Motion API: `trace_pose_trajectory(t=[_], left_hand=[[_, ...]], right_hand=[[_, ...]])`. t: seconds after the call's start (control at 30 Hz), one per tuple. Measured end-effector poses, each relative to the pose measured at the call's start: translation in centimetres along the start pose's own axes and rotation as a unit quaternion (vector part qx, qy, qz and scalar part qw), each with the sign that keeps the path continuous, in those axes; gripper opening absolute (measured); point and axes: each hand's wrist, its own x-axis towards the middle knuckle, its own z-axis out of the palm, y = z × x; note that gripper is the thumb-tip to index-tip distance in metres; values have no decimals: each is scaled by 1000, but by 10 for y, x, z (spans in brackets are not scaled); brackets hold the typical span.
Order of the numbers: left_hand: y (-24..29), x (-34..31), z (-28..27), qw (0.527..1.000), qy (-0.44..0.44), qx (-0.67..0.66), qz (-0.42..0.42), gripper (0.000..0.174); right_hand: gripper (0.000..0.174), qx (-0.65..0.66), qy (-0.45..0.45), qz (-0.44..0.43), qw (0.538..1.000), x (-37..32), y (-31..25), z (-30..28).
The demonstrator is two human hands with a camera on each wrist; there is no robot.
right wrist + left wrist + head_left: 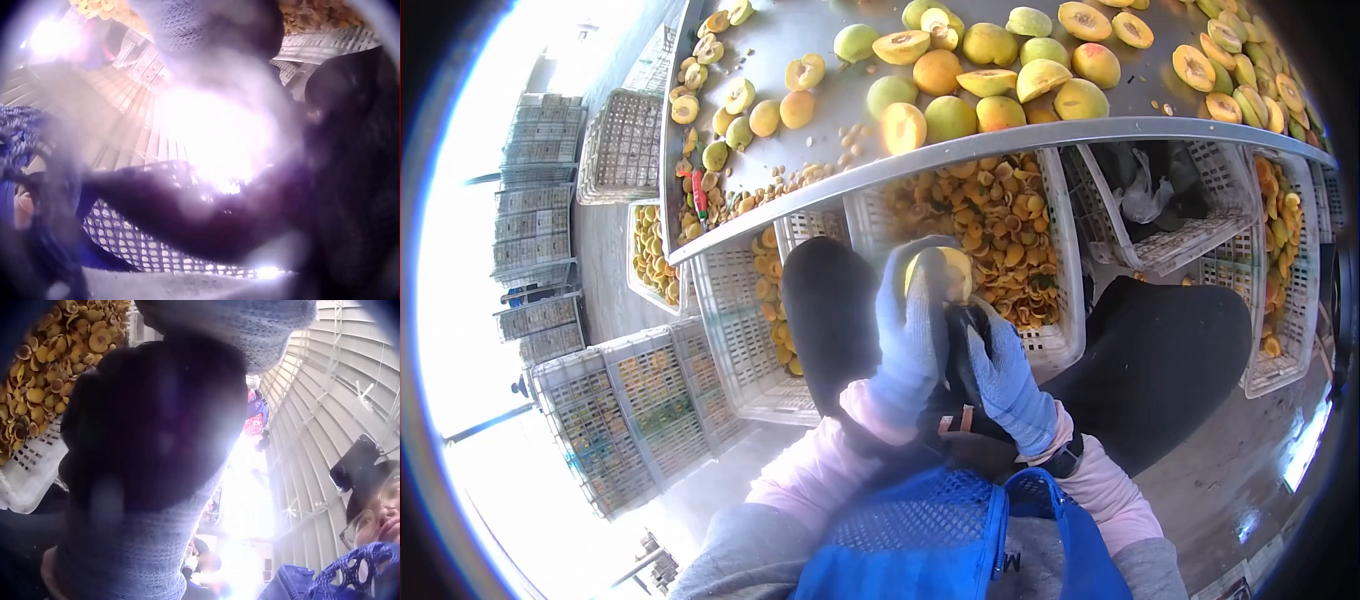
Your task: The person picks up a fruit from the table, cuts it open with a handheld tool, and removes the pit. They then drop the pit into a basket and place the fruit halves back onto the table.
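Observation:
In the head view, my left hand [908, 335], in a pale blue knitted glove, grips a yellow peach [924, 272] above my lap, thumb across its near side. My gloved right hand [1003, 385] is close beside it, its fingertips just below the fruit. Dark fingers of that glove curl inward, and I cannot tell what they hold. The left wrist view is mostly filled by the glove's dark palm side [156, 425], which hides the fruit. Glare washes out much of the right wrist view, where part of a knitted glove [181, 25] shows at the top.
A metal table [800, 165] ahead carries whole and halved peaches [990, 45], loose pits and a red-handled tool [699, 193]. Beneath its edge stand white crates [1070, 290] with peach pieces [1000, 240]. Stacked crates [540, 190] are at the left. My knees flank the middle crate.

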Motion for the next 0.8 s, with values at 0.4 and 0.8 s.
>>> trace_pose_trajectory(t=[0.4, 0.8], left_hand=[[-10, 6, -17, 993, -75, 78, -48, 31], [8, 30, -64, 920, -345, 188, 1, 47]], right_hand=[[34, -16, -31, -80, 996, -7, 29, 2], [29, 74, -57, 92, 991, -15, 27, 15]])
